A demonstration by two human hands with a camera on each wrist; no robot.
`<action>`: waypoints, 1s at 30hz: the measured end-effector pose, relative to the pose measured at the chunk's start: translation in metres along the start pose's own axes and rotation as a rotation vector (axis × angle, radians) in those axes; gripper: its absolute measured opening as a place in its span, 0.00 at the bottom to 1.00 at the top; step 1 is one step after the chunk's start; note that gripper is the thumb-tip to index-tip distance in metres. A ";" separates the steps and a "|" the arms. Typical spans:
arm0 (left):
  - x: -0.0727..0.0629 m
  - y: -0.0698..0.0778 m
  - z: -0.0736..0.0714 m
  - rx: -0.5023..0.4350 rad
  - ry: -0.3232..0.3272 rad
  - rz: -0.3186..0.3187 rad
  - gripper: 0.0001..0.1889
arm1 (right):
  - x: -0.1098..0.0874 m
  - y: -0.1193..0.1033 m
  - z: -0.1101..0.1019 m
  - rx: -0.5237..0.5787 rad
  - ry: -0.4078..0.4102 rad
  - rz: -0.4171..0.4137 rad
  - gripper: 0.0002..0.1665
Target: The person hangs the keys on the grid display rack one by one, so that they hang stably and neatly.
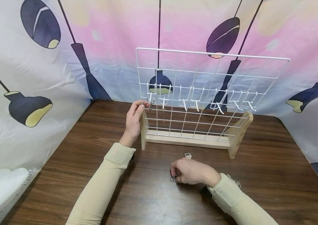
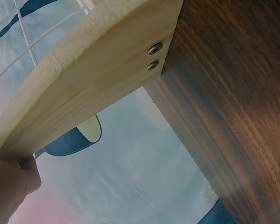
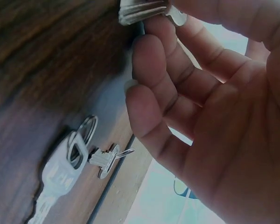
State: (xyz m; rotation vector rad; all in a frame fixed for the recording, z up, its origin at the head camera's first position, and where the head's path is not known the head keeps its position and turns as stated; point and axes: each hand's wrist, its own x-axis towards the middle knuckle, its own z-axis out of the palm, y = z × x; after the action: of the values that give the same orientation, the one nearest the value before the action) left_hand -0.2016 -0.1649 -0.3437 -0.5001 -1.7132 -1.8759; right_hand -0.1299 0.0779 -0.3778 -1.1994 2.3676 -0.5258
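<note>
My left hand (image 1: 133, 120) grips the upper left end of a white wire grid rack (image 1: 185, 136) at its wooden side support (image 2: 98, 70). In the left wrist view, only part of the hand shows against that wood. My right hand (image 1: 194, 172), just above the table in front of the rack, pinches a metal key (image 3: 142, 11) with a ring (image 1: 173, 178). Beyond it on the table lie a larger-headed key (image 3: 60, 172) with a ring and a small key (image 3: 105, 158) with its own ring. A ring (image 1: 151, 100) hangs on the leftmost hook.
Several white hooks (image 1: 195, 104) line the grid's middle. Something thin hangs below the second hook, too small to make out. The rack stands on a brown wooden table (image 1: 91, 137) before a printed cloth (image 1: 114, 62). A white bundle (image 1: 4, 187) lies at the left edge.
</note>
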 end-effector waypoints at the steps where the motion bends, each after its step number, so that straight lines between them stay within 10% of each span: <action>1: 0.000 0.000 0.000 -0.001 0.000 -0.001 0.15 | 0.000 0.000 0.000 0.000 0.003 -0.005 0.11; 30: 0.001 -0.001 -0.001 -0.006 0.000 -0.007 0.14 | 0.003 -0.001 0.003 0.078 0.119 -0.005 0.05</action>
State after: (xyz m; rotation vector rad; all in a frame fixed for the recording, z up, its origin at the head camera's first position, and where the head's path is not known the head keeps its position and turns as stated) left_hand -0.2030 -0.1655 -0.3442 -0.4973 -1.7119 -1.8870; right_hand -0.1296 0.0747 -0.3805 -1.1694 2.4188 -0.7032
